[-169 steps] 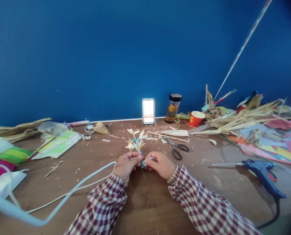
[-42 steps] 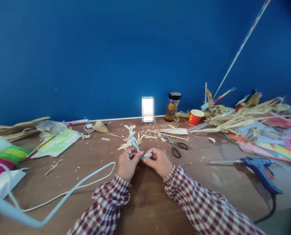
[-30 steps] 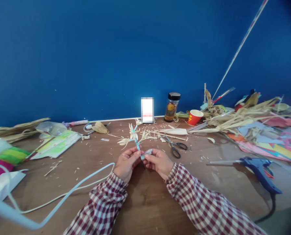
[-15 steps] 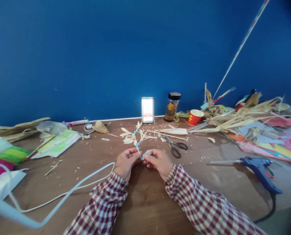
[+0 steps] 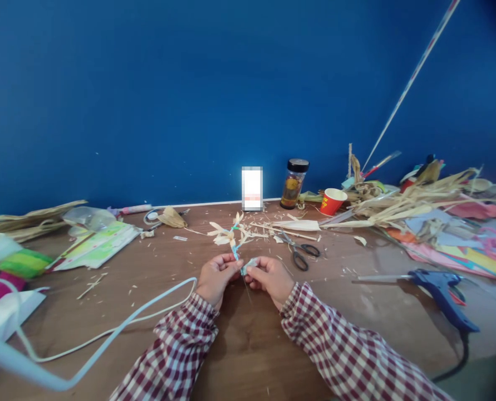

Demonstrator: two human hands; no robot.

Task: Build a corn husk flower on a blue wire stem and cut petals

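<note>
Lower left: white cable, looping across the table toward the hands.
Centre: left hand, closed, pinching the stem of the husk-flower sprig (blue-wrapped, petals leaning toward the wall). Right hand, fingers closed on pale tape at the stem's base.
Right of centre: scissors, just beyond the right hand.
Far right: glue gun, well apart.

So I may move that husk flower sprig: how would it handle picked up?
Probably very light: the left hand pinches the husk flower sprig with fingertips alone. Its thin dry petals look brittle, likely to crush. The slim stem, wrapped in blue tape, probably bends.
</note>
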